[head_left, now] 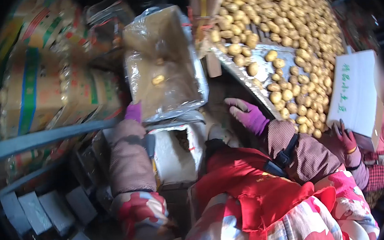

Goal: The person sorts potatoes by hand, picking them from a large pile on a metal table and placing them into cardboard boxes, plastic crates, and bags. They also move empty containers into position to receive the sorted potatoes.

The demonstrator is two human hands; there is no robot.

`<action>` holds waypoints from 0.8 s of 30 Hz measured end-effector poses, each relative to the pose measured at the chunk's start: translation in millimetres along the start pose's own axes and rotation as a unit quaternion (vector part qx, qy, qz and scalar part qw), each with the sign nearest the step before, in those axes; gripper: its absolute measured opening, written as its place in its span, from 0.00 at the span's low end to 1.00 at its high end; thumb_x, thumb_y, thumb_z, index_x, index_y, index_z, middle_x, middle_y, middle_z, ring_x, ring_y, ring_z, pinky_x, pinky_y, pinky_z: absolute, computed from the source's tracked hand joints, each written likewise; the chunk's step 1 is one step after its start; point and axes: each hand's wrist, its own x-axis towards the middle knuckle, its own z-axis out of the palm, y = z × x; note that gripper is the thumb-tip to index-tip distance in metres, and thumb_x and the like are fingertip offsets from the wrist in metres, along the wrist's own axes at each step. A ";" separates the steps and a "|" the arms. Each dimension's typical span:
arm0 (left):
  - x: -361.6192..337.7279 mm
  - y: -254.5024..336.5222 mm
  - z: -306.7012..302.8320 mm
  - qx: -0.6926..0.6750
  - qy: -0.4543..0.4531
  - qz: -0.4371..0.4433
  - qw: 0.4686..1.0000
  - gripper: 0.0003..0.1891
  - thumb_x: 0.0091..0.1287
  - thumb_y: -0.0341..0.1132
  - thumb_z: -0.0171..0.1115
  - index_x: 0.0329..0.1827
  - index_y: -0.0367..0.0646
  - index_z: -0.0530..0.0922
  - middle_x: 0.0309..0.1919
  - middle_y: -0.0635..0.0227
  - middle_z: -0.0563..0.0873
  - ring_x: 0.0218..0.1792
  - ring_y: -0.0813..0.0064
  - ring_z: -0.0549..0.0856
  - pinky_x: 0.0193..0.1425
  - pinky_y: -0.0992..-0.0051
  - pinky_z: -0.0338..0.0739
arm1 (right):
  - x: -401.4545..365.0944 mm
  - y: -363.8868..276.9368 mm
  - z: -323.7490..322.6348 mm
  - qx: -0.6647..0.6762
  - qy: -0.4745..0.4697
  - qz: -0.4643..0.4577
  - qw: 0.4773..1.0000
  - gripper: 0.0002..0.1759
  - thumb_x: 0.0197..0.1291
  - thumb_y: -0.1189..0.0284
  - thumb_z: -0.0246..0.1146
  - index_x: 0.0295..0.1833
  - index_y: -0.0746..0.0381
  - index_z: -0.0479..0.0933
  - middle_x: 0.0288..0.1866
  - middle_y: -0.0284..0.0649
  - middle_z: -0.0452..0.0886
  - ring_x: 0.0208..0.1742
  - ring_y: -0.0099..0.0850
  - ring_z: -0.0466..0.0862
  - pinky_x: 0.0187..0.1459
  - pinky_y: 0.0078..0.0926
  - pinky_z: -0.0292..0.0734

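A box lined with clear plastic stands in front of me, with a potato on its bottom and a smaller, dimmer one beyond it. My left hand, in a purple glove, is at the box's near left corner; its fingers are hidden, so its grip cannot be made out. To the right of the box, my right hand, also purple-gloved, is held apart from everything with fingers stretched and nothing in them. It is nearest the metal edge of a sorting table heaped with potatoes.
At right, another person's red-gloved hand touches a white carton with green writing. Printed sacks or cartons are stacked at left behind a metal rail. Below my box is an opened white container. Several small boxes lie lower left.
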 end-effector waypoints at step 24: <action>-289.2 299.4 343.2 -0.136 -0.247 0.091 0.955 0.29 0.74 0.45 0.57 0.71 0.34 0.68 0.44 0.64 0.84 0.40 0.76 0.83 0.44 0.79 0.79 | -115.1 127.6 -242.7 -0.392 0.323 -0.196 0.839 0.09 0.58 0.64 0.62 0.38 0.57 0.80 0.37 0.39 0.83 0.41 0.42 0.83 0.43 0.43 0.77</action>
